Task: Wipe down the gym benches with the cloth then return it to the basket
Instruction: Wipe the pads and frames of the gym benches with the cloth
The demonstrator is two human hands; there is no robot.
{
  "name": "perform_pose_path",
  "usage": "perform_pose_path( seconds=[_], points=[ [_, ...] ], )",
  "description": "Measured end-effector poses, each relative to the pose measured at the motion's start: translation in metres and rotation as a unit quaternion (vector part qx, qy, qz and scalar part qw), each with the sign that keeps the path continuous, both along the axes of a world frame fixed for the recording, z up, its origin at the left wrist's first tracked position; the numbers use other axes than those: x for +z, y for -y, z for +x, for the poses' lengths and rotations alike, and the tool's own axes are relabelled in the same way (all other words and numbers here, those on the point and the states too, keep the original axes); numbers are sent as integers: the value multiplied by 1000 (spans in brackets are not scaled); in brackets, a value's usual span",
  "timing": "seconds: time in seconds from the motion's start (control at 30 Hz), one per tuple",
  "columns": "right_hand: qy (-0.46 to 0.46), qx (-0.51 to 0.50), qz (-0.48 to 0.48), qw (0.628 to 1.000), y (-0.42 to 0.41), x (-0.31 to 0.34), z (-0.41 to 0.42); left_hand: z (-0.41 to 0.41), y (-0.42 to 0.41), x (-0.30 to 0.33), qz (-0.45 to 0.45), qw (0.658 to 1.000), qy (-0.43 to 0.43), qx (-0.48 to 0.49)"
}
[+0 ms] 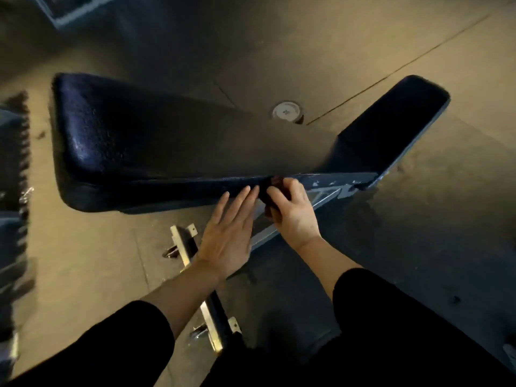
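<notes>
**Bench wipe under way at near edge; basket not in sight**

Sleeves, black and pushed up the forearms, sit closest to the lens; beyond them both my hands are at the near side edge of the gym bench (pixel 173 146). My right hand (pixel 290 212) has its fingers curled round a small, dark, bunched cloth (pixel 272 188) and presses it against the side of the pad, close to where the long pad meets the short seat pad (pixel 396 124). My left hand (pixel 227 230) is flat with straight fingers, holding nothing; its fingertips (pixel 247 189) reach the pad edge just beside the cloth.

Progress, as a judgement: wiping is in hand on this bench. The top of the long pad shows a sheen at its left end, but I cannot tell whether that is damp or only light, so I cannot certify how much is finished. Any other benches, and the return of the cloth, remain outstanding. No basket is in view.

Surface: dark textured upholstery on a pale metal frame (pixel 326 196), with a metal foot bar (pixel 195 283) on the floor below my left forearm.

Room: dim, warm-lit floor (pixel 307 37) with seam lines; a small round white fitting (pixel 287 110) lies beyond the bench. Blurred equipment stands at the left border.
</notes>
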State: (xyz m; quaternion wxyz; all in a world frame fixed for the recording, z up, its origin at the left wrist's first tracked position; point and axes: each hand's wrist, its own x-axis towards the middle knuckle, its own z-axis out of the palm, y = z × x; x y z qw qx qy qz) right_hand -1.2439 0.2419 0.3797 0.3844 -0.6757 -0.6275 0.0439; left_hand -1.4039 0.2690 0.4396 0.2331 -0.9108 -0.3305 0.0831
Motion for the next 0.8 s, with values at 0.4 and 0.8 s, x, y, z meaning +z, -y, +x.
perform_pose_path(
  seconds=[0.4,0.8],
  points=[
    [100,199,-9,975,-17,25,57,49,48,-25,-22,938,236,252],
    [179,243,1,953,-17,39,48,42,60,-35,-32,896,362,255]
  ],
)
